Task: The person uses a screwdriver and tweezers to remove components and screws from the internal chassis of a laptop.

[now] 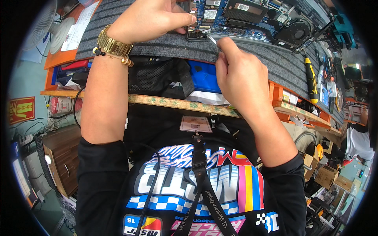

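An opened laptop (244, 15) at the top of the view shows its blue circuit board and black fan (293, 35), on a ribbed grey mat (157, 49). My left hand (165, 17), gold watch and beads at the wrist, is closed at the laptop's left edge, thumb pressed by the board and the other fingers partly hidden. My right hand (240, 74) is closed on a thin, pale pointed tool (212, 39), whose tip reaches the laptop's lower left corner near small black connectors.
A yellow-black screwdriver (311, 80) and other tools lie right. Under the mat, an open drawer (157, 98) holds a black mesh bag (151, 78) and blue case (202, 76). A small fan (39, 27) stands left. A person in white (356, 143) is at far right, near cardboard boxes (327, 175).
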A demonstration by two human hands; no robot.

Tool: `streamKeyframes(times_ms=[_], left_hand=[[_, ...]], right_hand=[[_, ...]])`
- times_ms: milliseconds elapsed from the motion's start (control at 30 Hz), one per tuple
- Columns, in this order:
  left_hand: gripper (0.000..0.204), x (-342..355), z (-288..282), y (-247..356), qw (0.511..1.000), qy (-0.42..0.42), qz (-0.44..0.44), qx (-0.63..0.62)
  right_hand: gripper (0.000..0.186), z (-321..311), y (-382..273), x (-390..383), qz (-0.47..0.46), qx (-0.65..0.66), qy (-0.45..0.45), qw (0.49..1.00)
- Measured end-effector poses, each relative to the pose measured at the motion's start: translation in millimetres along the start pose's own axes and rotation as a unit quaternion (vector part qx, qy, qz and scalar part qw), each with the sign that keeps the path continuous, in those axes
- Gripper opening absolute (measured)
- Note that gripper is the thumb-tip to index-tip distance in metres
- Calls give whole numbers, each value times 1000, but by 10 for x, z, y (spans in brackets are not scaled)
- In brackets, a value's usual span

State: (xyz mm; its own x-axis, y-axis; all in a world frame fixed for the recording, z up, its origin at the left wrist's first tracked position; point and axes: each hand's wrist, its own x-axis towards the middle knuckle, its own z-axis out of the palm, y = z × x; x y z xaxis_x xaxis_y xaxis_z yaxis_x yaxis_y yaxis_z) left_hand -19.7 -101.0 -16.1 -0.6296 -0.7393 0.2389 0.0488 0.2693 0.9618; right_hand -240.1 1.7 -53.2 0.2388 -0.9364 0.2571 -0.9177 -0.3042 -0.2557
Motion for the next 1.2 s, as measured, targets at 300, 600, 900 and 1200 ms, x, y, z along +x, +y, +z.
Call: streamKeyframes(times_ms=[300,600,900,1200], left_hand=[[85,-16,0,-11,1000,0,17,-9],[84,-3,0,-30,1000,1,6,-23],[86,-10,-18,-24,1000,-9,15,-8],[84,-29,-10,-31,1000,-8,10,-5]], right_hand=[[15,-58,-51,15,11,15,1,1000],[16,-59,1,24,-6,4,5,1000],[17,-71,127,53,-45,18,3,999],[16,-110,251,157,-81,19,-17,996]])
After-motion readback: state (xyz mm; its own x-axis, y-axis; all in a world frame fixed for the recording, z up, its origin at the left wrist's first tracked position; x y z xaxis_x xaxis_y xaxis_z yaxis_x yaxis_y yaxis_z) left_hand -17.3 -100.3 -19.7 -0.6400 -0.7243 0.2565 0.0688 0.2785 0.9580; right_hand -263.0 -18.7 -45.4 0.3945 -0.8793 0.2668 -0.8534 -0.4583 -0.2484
